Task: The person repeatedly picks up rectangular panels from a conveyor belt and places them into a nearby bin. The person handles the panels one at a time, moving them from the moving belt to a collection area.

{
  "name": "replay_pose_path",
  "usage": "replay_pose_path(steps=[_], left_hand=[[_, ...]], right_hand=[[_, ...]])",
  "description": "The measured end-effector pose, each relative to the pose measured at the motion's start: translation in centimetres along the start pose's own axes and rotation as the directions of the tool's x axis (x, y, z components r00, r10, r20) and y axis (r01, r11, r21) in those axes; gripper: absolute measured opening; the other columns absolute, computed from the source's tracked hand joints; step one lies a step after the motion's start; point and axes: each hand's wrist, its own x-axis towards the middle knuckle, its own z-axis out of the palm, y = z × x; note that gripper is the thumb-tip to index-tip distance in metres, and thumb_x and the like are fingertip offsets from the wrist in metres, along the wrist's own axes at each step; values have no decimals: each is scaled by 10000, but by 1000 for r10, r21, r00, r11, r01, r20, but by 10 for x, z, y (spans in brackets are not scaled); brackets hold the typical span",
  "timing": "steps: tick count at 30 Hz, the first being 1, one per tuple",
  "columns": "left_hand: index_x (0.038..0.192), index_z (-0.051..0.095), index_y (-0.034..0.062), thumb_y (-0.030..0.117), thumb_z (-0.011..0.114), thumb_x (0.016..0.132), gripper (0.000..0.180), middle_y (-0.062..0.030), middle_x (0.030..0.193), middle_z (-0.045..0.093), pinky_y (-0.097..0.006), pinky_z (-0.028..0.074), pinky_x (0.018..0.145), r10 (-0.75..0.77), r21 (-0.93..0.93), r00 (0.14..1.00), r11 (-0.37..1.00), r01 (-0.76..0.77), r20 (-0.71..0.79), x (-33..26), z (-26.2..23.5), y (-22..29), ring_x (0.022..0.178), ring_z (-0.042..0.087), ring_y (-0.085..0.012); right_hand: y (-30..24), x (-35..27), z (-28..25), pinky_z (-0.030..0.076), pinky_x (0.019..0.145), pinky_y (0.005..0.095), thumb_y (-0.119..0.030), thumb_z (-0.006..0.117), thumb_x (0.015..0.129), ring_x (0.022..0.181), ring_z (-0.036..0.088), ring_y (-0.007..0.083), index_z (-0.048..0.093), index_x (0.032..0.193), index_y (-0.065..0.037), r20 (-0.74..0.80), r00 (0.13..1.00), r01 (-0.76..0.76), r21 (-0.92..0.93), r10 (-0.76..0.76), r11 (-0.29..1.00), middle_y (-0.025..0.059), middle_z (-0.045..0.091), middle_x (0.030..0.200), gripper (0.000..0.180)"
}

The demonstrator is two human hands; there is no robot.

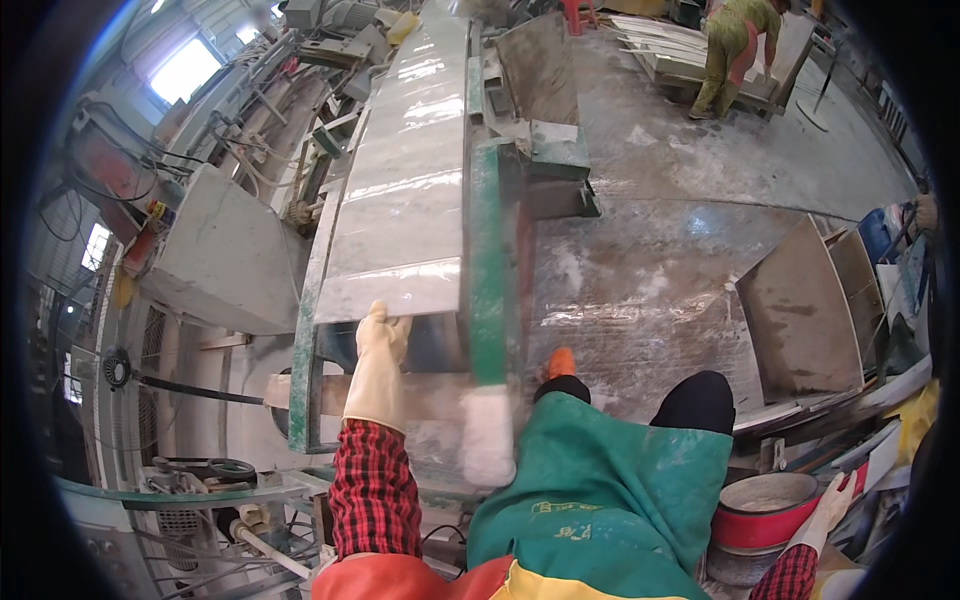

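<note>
My left hand [380, 365], in a cream rubber glove, is at the near end of a long, wet grey slab [395, 215]. Its fingers close round the slab's near edge, and some of them are hidden beneath it. The slab stretches away along a stand with green rails [487, 260]. Low on the right, my right hand [829, 512] is in a pale glove beside a red bucket [765, 505]. The fingers on that side look stretched out and apart, with nothing seen in them.
A white wrapped pad [488, 437] covers the right rail's near end. Machinery with hoses and a large pale block [220, 255] stand left. Brown boards [800, 315] lean at the right over wet floor. At the far right, a person [735, 50] bends over stacked pale slabs [665, 45].
</note>
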Motion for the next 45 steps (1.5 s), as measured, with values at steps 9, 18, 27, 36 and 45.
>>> replay_pose_path(steps=[9, 18, 27, 36, 45], left_hand=[[1358, 547, 34, 327, 520, 1084, 402, -80, 1423, 597, -354, 472, 1084, -62, 55, 997, 996, 65, -47, 2, 4, 1, 1338, 527, -310], [1271, 604, 69, 229, 603, 1045, 277, -74, 1349, 631, -391, 528, 1046, -62, 8, 982, 998, 65, -176, -20, 32, -3, 1282, 572, -312], [1045, 599, 17, 375, 558, 1059, 361, -43, 846, 627, -270, 541, 584, 1, 451, 990, 890, 65, -144, -36, 38, 16, 726, 625, -150], [834, 542, 88, 485, 542, 1048, 451, 32, 586, 471, -192, 362, 344, 166, 728, 951, 681, 80, -260, -27, 37, 15, 416, 409, -60], [1008, 642, 116, 452, 637, 998, 336, -19, 758, 651, -215, 499, 417, 166, 674, 946, 735, 71, -280, -8, 23, 23, 501, 567, -109]], right_hand=[[3, -9, 2, 351, 1174, 405, -383, 535, 1039, 1405, 463, 361, 480, 1504, -82, -19, 1000, 9, 20, -9, 1000, 181, 504, 1525, 557], [-1, -20, 0, 344, 1178, 395, -376, 543, 1035, 1407, 464, 352, 469, 1506, -48, -20, 999, 45, 67, -44, 997, 189, 494, 1533, 579], [-14, -33, 2, 345, 1181, 388, -337, 571, 1020, 1400, 477, 337, 488, 1481, -11, -32, 996, 83, 82, -80, 993, 193, 516, 1511, 571], [-22, -47, -4, 353, 1173, 400, -326, 581, 1010, 1388, 487, 333, 516, 1467, -45, -54, 995, 88, 27, -86, 996, 183, 531, 1494, 540], [-44, -60, -14, 355, 1170, 404, -330, 586, 1005, 1385, 484, 338, 516, 1468, -57, -20, 999, 50, 6, -49, 999, 179, 530, 1493, 542]])
